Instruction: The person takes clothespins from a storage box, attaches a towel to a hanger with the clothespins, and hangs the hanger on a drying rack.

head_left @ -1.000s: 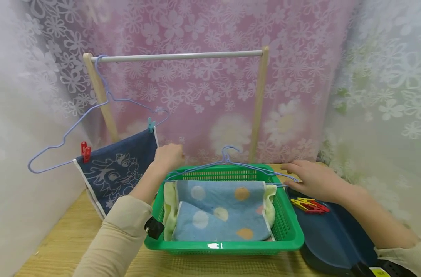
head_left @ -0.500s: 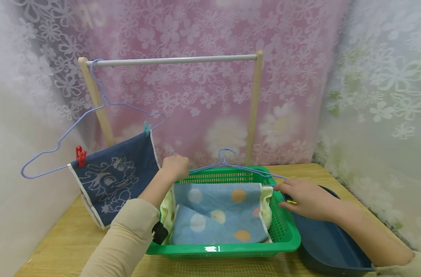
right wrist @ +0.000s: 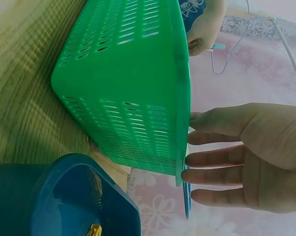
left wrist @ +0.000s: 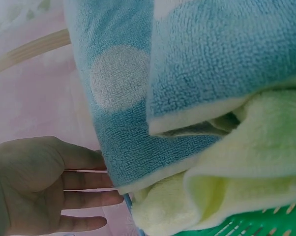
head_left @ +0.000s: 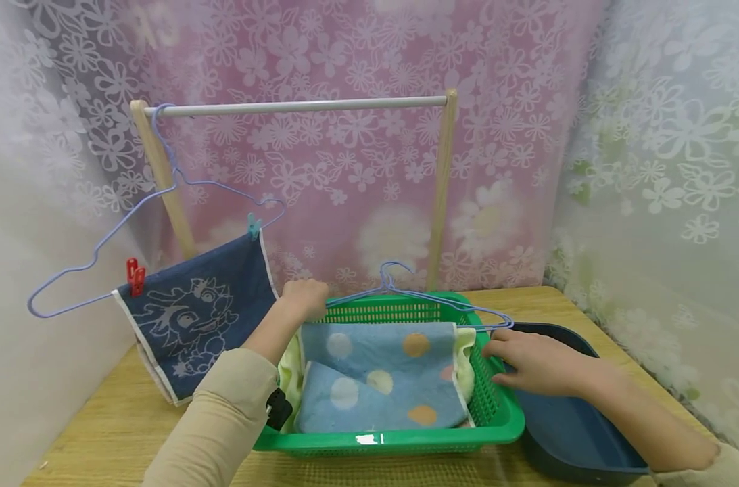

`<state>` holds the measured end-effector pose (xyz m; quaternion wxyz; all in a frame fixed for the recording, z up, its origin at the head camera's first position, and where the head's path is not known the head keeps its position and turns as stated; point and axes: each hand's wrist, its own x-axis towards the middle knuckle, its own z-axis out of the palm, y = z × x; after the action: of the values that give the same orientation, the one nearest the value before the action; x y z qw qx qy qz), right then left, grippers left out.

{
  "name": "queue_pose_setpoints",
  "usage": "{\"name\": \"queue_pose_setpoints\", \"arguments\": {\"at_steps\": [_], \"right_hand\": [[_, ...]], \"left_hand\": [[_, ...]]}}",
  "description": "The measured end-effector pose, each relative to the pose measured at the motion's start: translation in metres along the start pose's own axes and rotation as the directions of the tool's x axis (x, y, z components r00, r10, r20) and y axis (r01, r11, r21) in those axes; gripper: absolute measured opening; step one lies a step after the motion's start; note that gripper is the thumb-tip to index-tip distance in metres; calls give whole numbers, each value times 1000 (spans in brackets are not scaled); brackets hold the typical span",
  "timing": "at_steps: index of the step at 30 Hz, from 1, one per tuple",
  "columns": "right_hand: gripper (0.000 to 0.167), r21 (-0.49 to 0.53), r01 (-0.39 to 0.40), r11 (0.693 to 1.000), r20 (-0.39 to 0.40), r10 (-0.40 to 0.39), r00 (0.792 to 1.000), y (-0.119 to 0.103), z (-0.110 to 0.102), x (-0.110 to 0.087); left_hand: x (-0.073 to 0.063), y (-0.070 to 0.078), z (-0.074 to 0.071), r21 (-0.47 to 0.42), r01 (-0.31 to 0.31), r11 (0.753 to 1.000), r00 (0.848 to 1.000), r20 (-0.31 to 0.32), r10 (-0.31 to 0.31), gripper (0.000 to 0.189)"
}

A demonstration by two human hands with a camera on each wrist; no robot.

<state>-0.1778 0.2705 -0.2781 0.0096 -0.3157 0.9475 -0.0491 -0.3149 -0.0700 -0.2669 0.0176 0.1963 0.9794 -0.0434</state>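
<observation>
A blue towel (head_left: pixel 378 379) with white and orange dots lies over a pale yellow towel (head_left: pixel 464 365) in the green basket (head_left: pixel 406 438). Blue wire hangers (head_left: pixel 389 287) lie across the basket's back part, hooks raised. My left hand (head_left: pixel 305 299) is at the basket's left side; in the left wrist view its fingers (left wrist: pixel 84 199) are extended, tips by the blue towel's edge. My right hand (head_left: pixel 536 363) reaches the right rim with straight fingers (right wrist: pixel 214 176), tips close to the rim and the hangers' end. Whether either hand touches a hanger cannot be told.
A wooden rack with a white bar (head_left: pixel 302 106) stands behind. From it a hanger (head_left: pixel 132 210) bears a dark blue cloth (head_left: pixel 201 311), held by a red clothespin (head_left: pixel 136 277) and a teal clothespin (head_left: pixel 253 226). A dark blue tray (head_left: pixel 579 433) sits right, with a yellow clothespin (right wrist: pixel 94 230) inside.
My right hand has moved down to the basket's right rim, so the hangers' right end shows above it. The left hand has shifted slightly down. The head view has shifted a little.
</observation>
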Motion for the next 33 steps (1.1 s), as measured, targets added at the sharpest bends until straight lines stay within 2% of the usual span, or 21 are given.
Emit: {"name": "queue_pose_setpoints", "arguments": {"at_steps": [9,15,22,33], "right_hand": [[28,11,-18,1000,18,18,1000,-2,2,0],[29,3,-19,1000,21,19,1000,-1,2,-1],[29,-13,-17,1000,11,17,1000,-1,2,-1],[32,-57,-36,998,12,37,999,-2,5,2]], "left_hand": [[4,0,2,38,3,999,1000,-9,-2,7],[4,-3,2,46,-3,999,1000,15,2,11],[2,-6,-1,20,-9,1000,1000,18,9,9],[-6,-14,-11,-41,-36,999,995,95,40,16]]}}
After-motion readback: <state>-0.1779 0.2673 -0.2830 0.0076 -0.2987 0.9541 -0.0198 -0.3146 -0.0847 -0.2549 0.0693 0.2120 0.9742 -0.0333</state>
